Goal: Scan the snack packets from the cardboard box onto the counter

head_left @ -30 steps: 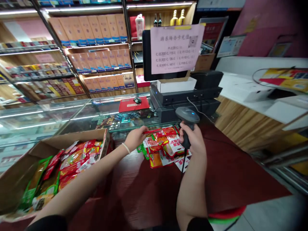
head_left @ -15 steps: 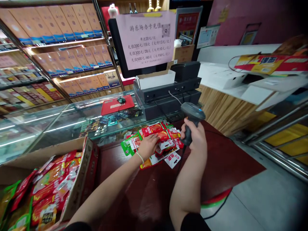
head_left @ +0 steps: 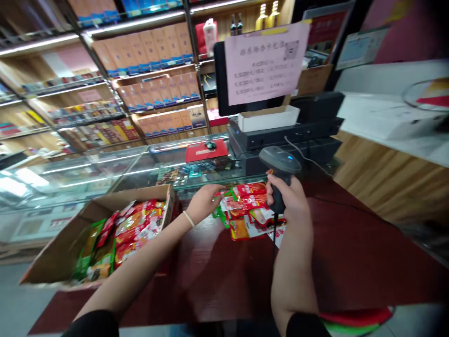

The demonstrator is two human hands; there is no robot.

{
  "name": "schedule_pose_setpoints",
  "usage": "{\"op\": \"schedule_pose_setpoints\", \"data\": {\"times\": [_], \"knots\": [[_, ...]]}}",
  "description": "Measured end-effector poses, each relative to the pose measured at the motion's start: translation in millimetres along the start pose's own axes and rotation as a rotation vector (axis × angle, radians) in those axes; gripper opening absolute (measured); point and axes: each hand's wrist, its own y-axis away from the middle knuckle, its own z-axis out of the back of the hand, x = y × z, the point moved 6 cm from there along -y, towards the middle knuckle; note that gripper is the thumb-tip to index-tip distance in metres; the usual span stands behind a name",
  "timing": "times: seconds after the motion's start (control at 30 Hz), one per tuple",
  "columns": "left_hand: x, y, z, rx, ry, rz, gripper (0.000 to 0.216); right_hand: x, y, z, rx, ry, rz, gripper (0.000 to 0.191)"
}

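Observation:
My right hand [head_left: 289, 194] is wrapped round the handle of a dark barcode scanner [head_left: 279, 161], its index finger at the trigger. A blue light shows on the scanner's head, and its cord hangs down below the grip. Under and left of the scanner lies a loose pile of snack packets [head_left: 250, 199], red, green and white. My left hand [head_left: 204, 203] is at the pile's left edge, palm down, fingers loosely bent and apart, with nothing seen in them. Whether its fingertips touch the nearest green packet I cannot tell.
An open cardboard box [head_left: 171, 206] of snack packets stands left on the dark red tabletop [head_left: 210, 290]. Behind are a glass counter [head_left: 140, 164], a red mouse pad [head_left: 196, 152] and a monitor with a paper sign [head_left: 266, 65]. A cord crosses the table on the right.
The view has swung left. My left hand has come off the top of the packets to the pile's left edge. My right hand still grips the scanner, now nearer the pile.

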Motion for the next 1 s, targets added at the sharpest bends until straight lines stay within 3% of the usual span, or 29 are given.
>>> {"op": "schedule_pose_setpoints", "data": {"times": [0.13, 0.23, 0.43, 0.67, 0.83, 1.0], "knots": [[48.5, 63.0, 65.6, -0.067, -0.023, 0.205, 0.032, -13.2, 6.7, -52.3, 0.147, 0.011, -0.073, 0.029], [89.0, 115.3, 102.7, -0.129, -0.011, 0.358, 0.034, -28.2, 16.5, -93.0, 0.274, 0.039, -0.12, 0.032], [156.3, 202.3, 139.6, -0.216, -0.047, 0.627, 0.034, -56.6, 46.6, -164.3, 0.496, 0.148, -0.159, 0.034], [203.8, 246.5, 148.8, -0.125, -0.16, 0.698, 0.032, -81.3, 79.0, -208.6, 0.579, 0.274, -0.199, 0.033], [240.0, 248.6, 123.1, 0.184, -0.228, 0.679, 0.042, -93.1, 89.6, -220.5, 0.583, 0.286, -0.221, 0.033], [257.7, 251.7, 99.2, 0.322, -0.3, 0.646, 0.068, -95.7, 97.1, -227.1, 0.601, 0.315, -0.2, 0.031]]}}
